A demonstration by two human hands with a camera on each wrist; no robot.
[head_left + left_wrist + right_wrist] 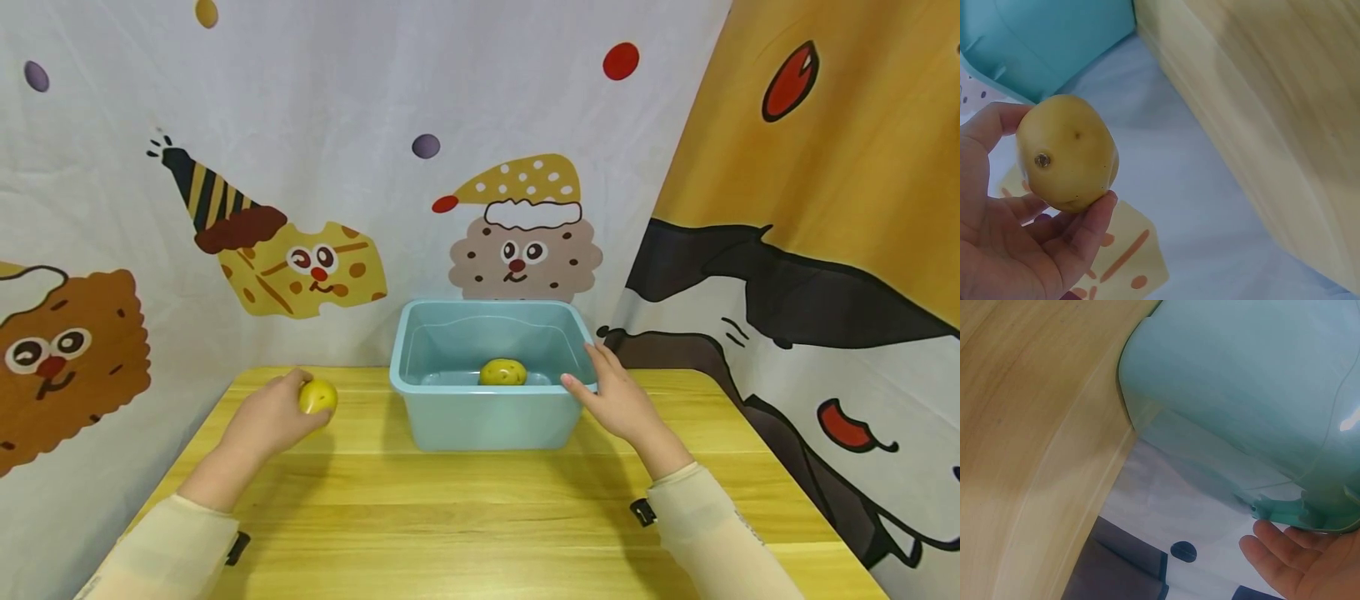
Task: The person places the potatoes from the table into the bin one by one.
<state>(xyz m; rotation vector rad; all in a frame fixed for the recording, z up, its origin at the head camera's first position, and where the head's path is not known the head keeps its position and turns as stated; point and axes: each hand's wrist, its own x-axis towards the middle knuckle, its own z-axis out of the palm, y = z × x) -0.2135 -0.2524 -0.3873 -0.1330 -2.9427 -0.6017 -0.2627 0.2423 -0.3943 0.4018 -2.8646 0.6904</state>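
A yellow potato (318,398) is held between the thumb and fingers of my left hand (268,414), raised to the left of a light blue plastic bin (487,417). The left wrist view shows this potato (1069,153) close up, smooth with small dark spots. Inside the bin, another yellow potato (503,372) lies on the bottom. My right hand (621,398) rests at the bin's near right corner, its thumb over the rim and fairly straight fingers along the right edge. From the right wrist, these fingers (1282,550) appear beside the ribbed underside of the rim.
The bin stands towards the back of a wooden table (450,517). Behind the table hangs a white curtain (337,100) with cartoon prints. A yellow, black and white printed cloth (847,167) hangs on the right side.
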